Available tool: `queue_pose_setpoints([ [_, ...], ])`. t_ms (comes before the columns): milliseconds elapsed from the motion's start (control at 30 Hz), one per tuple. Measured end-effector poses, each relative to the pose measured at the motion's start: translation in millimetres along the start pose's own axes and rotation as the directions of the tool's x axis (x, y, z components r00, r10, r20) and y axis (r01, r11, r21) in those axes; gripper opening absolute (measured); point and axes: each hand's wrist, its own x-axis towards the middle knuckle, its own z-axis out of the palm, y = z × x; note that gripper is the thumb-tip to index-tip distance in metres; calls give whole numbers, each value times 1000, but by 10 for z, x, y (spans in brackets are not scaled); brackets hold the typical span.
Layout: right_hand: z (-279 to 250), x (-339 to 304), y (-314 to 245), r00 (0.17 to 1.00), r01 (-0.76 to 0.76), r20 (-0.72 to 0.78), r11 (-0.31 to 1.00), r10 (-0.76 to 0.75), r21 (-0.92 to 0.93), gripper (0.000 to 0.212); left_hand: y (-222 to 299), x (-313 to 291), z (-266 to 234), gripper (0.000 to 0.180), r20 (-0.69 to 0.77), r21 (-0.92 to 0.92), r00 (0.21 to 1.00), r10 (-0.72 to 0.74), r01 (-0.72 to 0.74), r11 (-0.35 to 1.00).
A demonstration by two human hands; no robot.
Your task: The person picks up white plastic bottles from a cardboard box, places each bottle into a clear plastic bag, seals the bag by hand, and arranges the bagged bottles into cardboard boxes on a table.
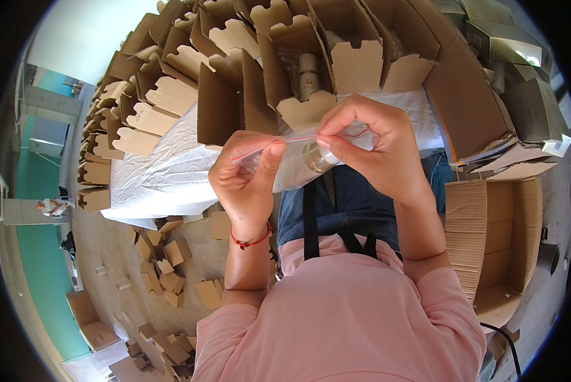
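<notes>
Both my hands hold up a clear zip bag (289, 173) by its red-lined top edge, in front of my waist. My left hand (246, 175) pinches one side of that edge between thumb and fingers. The other side is pinched by my right hand (376, 149), a short way along the strip. Inside the bag hangs a shiny, round metal part (318, 157), partly hidden behind my right thumb. Just beyond my hands stands an open cardboard box (220, 105). Another box beside it holds a metal cylindrical piece (308, 76) in clear plastic.
Rows of open cardboard boxes (164, 95) crowd the table, which has a white sheet (151, 181) over it. A large open carton (489, 235) stands at my right. Small cardboard boxes (167, 261) lie scattered on the floor at left. A person (53, 205) is far off at left.
</notes>
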Motion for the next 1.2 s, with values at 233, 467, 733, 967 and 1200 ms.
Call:
queue_pose_setpoints([
  [233,38,-4,30,999,12,-30,998,-10,56,7,12,-11,-11,7,-1,21,1000,5,-5,1000],
  [467,64,-24,13,999,4,-47,998,-1,56,10,27,-17,-19,7,7,8,1000,-12,12,1000],
  [733,89,-28,-11,999,-34,16,995,32,96,15,54,44,32,10,111,-22,979,-168,172,985],
  [967,21,-23,-11,1000,11,19,1000,-12,17,16,42,28,-16,9,101,65,989,-107,101,993],
  [1200,-48,-19,79,999,20,47,999,-18,-26,13,74,35,-29,10,74,106,995,-63,55,993],
])
